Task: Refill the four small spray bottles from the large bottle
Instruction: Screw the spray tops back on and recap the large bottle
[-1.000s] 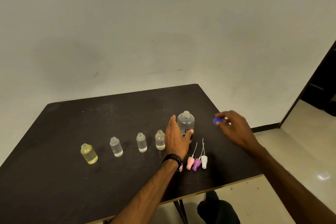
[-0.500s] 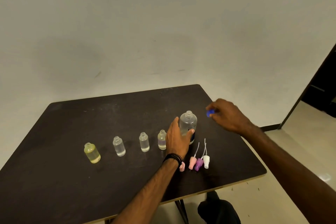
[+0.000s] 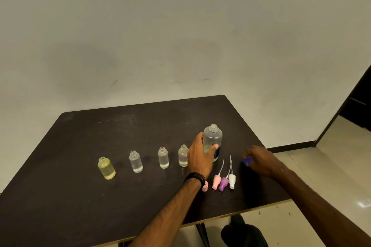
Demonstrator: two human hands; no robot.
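On the dark table (image 3: 100, 206) stand several small uncapped bottles in a row: a yellowish bottle (image 3: 106, 168), a clear bottle (image 3: 136, 162), another clear bottle (image 3: 163, 157) and a pale bottle (image 3: 182, 156). To their right my left hand (image 3: 200, 156) grips the large clear uncapped bottle (image 3: 212, 138), which stands upright on the table. My right hand (image 3: 263, 161) is low at the table's right side and pinches the blue cap (image 3: 248, 161). Spray tops lie near the front: pink (image 3: 216, 182), purple (image 3: 223, 184) and white (image 3: 232, 181), with another pink one (image 3: 205, 187) partly hidden by my left wrist.
The table's right edge (image 3: 259, 140) and front edge (image 3: 241, 213) are close to the hands. A pale wall rises behind. A tiled floor (image 3: 331, 166) and a dark doorway (image 3: 359, 104) are at the right. My dark shoe (image 3: 244, 233) shows below the table.
My right hand moved with the blue cap from above the table's right side down and toward me, near the tabletop. My left hand keeps its grip on the large bottle.
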